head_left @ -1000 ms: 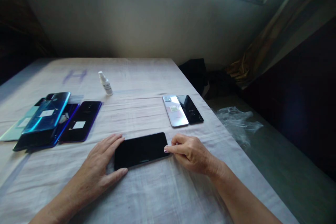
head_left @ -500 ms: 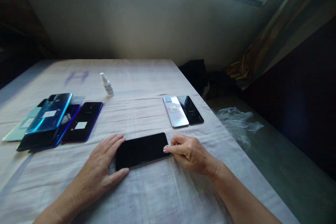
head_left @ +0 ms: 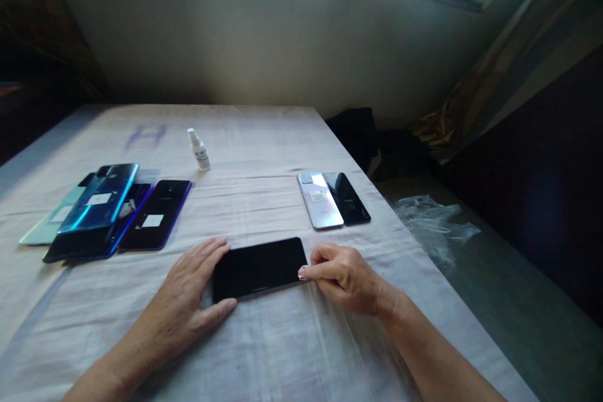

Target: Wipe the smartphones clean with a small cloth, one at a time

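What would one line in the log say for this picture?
left hand: steadies black phone on cloth-covered table | right hand: fingertip at its right edge | nearby: spray bottle, phone pile, two phones

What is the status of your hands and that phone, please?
Left hand bracing the flat black phone; right hand pinching its right edge. Nothing blocking.

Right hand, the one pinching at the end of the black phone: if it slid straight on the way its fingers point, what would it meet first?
The right hand points leftward along the black phone, already touching its near end. Past the phone it would probably meet the left hand at the other end.
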Tool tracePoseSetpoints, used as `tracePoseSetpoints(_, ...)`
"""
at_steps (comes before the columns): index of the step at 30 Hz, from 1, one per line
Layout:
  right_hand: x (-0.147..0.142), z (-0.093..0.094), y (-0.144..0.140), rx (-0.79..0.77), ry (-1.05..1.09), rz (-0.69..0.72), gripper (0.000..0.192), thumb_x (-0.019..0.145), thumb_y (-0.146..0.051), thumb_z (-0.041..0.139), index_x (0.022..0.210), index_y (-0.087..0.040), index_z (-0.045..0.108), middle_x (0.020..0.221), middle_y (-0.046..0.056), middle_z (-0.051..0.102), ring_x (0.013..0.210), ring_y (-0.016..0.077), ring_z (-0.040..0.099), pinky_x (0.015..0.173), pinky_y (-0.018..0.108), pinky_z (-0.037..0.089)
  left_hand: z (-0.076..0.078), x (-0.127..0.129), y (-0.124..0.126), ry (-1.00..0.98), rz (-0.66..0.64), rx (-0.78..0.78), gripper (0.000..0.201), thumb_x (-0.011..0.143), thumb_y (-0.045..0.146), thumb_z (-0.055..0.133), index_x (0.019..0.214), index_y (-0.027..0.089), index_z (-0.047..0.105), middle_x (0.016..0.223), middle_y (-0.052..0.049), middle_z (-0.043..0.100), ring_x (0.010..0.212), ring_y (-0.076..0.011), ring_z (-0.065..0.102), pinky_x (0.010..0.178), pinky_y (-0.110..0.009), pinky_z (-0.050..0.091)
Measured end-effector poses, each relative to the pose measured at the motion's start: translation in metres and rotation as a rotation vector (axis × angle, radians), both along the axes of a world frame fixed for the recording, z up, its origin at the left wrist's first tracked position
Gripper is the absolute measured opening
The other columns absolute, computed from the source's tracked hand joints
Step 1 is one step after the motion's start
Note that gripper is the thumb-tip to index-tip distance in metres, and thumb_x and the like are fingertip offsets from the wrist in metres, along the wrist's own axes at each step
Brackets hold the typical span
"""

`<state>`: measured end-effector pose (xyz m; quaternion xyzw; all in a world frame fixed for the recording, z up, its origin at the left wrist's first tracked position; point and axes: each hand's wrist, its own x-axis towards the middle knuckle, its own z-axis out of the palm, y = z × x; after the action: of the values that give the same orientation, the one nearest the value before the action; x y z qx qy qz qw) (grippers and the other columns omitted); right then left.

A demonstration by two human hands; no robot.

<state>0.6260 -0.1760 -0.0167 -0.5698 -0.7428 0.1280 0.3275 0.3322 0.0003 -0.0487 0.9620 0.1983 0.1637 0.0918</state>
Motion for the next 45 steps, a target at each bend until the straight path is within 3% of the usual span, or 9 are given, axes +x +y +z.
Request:
tracePoseSetpoints(4,-0.001,0.006,-0.003,-0.053,0.003,0.03,0.037,0.082,-0.002,0.055,0.1,-0.023,0.079,0.081,0.002,0.063,0.069,0.0112,0.06,0.061,0.02,0.045,0.002,0.0,0.0,0.009,0.0,-0.005,0.073,0.088,0.052,0.061,0.151,0.024,0.035,0.153,-0.013,0.048,0.138,-0.0339,0.048,0.112,-0.05,0.041)
tracePoseSetpoints(13,-0.003,-0.011,0.005,0.112,-0.061,-0.062,0.037,0.087,-0.003,0.052,0.11,-0.023,0.074,0.087,0.004,0.063,0.074,0.0136,0.061,0.068,0.024,0.05,0.0,0.0,-0.001,0.001,0.012,-0.02,0.072,0.088,0.052,0.061,0.151,0.025,0.035,0.154,-0.012,0.048,0.139,-0.0338,0.047,0.113,-0.05,0.039)
tracePoseSetpoints(20,-0.003,0.002,-0.003,-0.024,0.017,0.007,0.036,0.08,-0.003,0.056,0.098,-0.024,0.078,0.081,0.001,0.063,0.068,0.0119,0.06,0.061,0.021,0.046,-0.001,-0.001,0.0,0.007,0.006,-0.021,0.073,0.088,0.052,0.06,0.151,0.024,0.035,0.153,-0.013,0.048,0.14,-0.0336,0.046,0.113,-0.05,0.039)
tracePoseSetpoints(29,-0.007,-0.009,0.003,0.091,-0.099,-0.061,0.036,0.085,-0.005,0.056,0.111,-0.024,0.073,0.088,0.004,0.062,0.074,0.0142,0.06,0.068,0.024,0.049,-0.001,0.0,-0.002,0.012,0.017,-0.041,0.072,0.088,0.051,0.06,0.15,0.024,0.035,0.154,-0.012,0.047,0.141,-0.0334,0.044,0.114,-0.05,0.037)
tracePoseSetpoints(38,-0.009,0.004,-0.002,0.009,-0.049,0.018,0.035,0.077,-0.003,0.056,0.098,-0.023,0.076,0.081,0.002,0.063,0.068,0.0127,0.059,0.061,0.023,0.045,0.001,0.0,-0.003,-0.01,0.018,-0.039,0.072,0.087,0.049,0.061,0.15,0.023,0.037,0.155,-0.012,0.047,0.141,-0.0333,0.044,0.115,-0.05,0.038)
tracePoseSetpoints(45,-0.014,-0.005,0.004,0.143,-0.122,-0.07,0.036,0.082,-0.003,0.052,0.104,-0.022,0.074,0.084,0.004,0.064,0.071,0.0141,0.06,0.065,0.024,0.047,0.001,0.0,0.0,-0.002,-0.001,-0.045,0.073,0.088,0.051,0.063,0.15,0.025,0.036,0.153,-0.013,0.048,0.14,-0.0342,0.046,0.114,-0.051,0.039)
